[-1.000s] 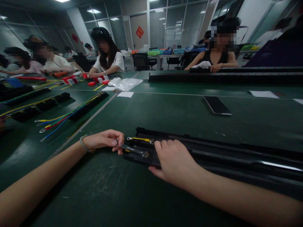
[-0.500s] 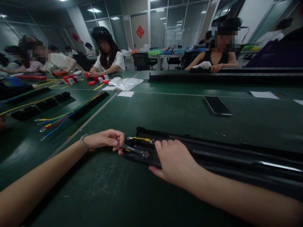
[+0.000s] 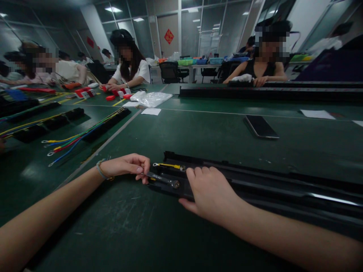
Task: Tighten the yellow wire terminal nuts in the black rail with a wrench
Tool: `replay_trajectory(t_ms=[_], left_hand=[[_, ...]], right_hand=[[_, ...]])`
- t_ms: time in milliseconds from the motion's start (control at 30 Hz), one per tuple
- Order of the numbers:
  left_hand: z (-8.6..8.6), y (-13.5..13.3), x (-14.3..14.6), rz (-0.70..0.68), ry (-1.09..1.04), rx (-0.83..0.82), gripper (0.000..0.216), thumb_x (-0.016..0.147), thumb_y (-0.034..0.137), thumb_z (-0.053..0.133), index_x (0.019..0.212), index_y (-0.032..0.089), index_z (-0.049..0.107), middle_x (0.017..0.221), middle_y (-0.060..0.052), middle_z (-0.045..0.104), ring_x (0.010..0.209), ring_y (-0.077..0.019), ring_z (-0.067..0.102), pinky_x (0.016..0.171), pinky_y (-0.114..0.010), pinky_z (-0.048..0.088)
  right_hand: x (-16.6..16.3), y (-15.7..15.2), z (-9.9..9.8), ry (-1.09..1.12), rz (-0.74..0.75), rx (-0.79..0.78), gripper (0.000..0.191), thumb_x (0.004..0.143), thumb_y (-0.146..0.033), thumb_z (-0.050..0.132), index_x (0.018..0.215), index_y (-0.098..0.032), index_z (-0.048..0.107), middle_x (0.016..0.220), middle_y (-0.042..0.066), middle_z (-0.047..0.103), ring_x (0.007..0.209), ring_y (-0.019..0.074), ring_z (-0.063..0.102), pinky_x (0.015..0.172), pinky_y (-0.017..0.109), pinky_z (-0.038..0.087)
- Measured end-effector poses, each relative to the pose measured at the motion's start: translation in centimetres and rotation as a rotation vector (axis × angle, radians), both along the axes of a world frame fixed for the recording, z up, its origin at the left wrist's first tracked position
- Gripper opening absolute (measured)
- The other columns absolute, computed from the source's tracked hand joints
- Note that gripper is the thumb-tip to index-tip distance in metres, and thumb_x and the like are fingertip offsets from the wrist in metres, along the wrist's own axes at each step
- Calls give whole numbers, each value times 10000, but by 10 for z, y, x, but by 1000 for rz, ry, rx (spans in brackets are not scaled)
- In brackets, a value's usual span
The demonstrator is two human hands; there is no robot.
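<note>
My left hand (image 3: 135, 167) is closed around the near end of a metal wrench (image 3: 160, 178). The wrench's ring head sits over a nut (image 3: 176, 184) in the end of a long black channel (image 3: 255, 180). My right hand (image 3: 211, 190) wraps over the channel just right of the nut, fingers on top and thumb along the near side. Behind the wrench lies a short yellow wire (image 3: 169, 166) with a ring terminal at its left end; its other end reaches a second nut (image 3: 183, 168).
A dark phone (image 3: 261, 127) lies on the green table (image 3: 193, 132). To the left are wire bundles (image 3: 76, 141) with ring terminals. Farther back are a plastic bag (image 3: 154, 99), red and white parts (image 3: 85, 93), and a second black channel (image 3: 241, 91). Several people sit around.
Almost nothing differs. The wrench stays on the nut, with its handle perhaps shifted very slightly, and both hands keep their places. The whole view has moved by a few pixels.
</note>
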State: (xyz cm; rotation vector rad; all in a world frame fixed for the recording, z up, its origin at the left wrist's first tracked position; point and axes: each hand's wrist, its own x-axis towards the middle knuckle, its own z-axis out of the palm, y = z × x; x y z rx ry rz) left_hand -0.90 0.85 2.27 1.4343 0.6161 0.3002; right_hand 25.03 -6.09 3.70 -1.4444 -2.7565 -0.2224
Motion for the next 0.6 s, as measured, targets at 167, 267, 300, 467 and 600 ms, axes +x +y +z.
replay_trajectory(t_ms=[167,267,300,467,600], left_hand=[[2,0,1,1,14,18,201,760,319,575,759,120,547,716,-57,633,548,-110,501,526,-219,395],[2,-1,1,6,23,22,192,758,317,570,759,127,547,723,-55,635,542,-110,493,526,-223,394],[1,-1,1,8,23,22,189,757,315,569,760,128,548,723,-54,635,542,-110,491,524,-222,392],[1,-1,1,9,16,17,187,759,310,568,762,124,548,722,-58,635,543,-110,488,522,-222,386],[0,0,0,4,23,18,189,766,310,565,759,122,546,716,-58,631,556,-115,497,534,-224,392]], right_hand=[[0,0,1,-7,-1,-8,466,675,-558,447,861,-136,520,734,97,570,659,229,525,599,355,369],[-1,0,2,-10,-4,-24,461,680,-552,442,865,-137,521,738,100,569,669,229,526,600,354,369],[-1,0,3,-10,-4,-24,460,683,-549,441,868,-136,521,740,100,568,672,229,526,601,353,368],[-1,0,2,-11,-2,-22,468,678,-551,446,871,-132,528,731,99,568,672,232,524,602,352,366],[-1,0,1,1,-4,-20,466,676,-548,450,876,-134,526,743,101,570,679,233,526,607,352,366]])
